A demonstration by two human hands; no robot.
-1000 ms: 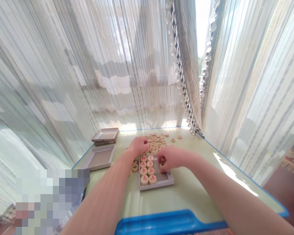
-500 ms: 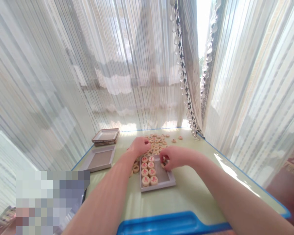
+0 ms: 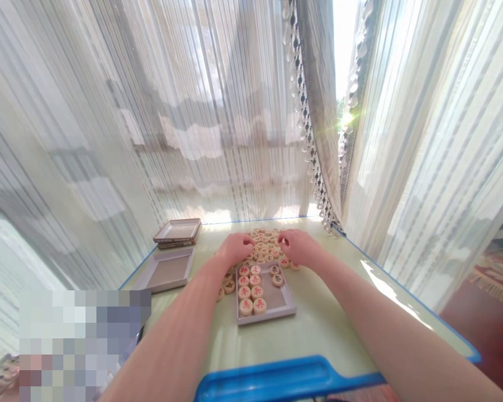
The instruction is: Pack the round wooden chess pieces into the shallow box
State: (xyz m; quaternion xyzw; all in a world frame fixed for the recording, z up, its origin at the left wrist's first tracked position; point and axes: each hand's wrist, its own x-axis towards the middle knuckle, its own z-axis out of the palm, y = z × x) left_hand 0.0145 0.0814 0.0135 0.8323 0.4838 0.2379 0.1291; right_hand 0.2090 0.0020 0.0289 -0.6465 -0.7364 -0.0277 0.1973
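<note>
A shallow grey box tray (image 3: 266, 319) lies in front of me, with red-marked xiangqi pieces (image 3: 257, 292) in two columns on its left side. Two dark-marked pieces (image 3: 275, 275) sit one behind the other along its right wall. Behind the tray, a loose pile of round wooden pieces (image 3: 265, 247) spreads over the table. My left hand (image 3: 236, 248) rests at the pile's left edge, fingers loosely bent and a little apart. At the right edge of the pile is my right hand (image 3: 297, 245), fingers curved and apart, no piece visible in them.
A second grey tray (image 3: 167, 271) lies to the left, and a stack of framed box lids or trays (image 3: 178, 231) stands behind it. The pale green table (image 3: 318, 312) has a raised blue edge (image 3: 268, 377) toward me. Sheer curtains (image 3: 235, 139) hang around it.
My right hand has let go of a dark-marked piece inside the tray and moved back to the pile. The left hand has stayed nearly in place. The view has shifted slightly.
</note>
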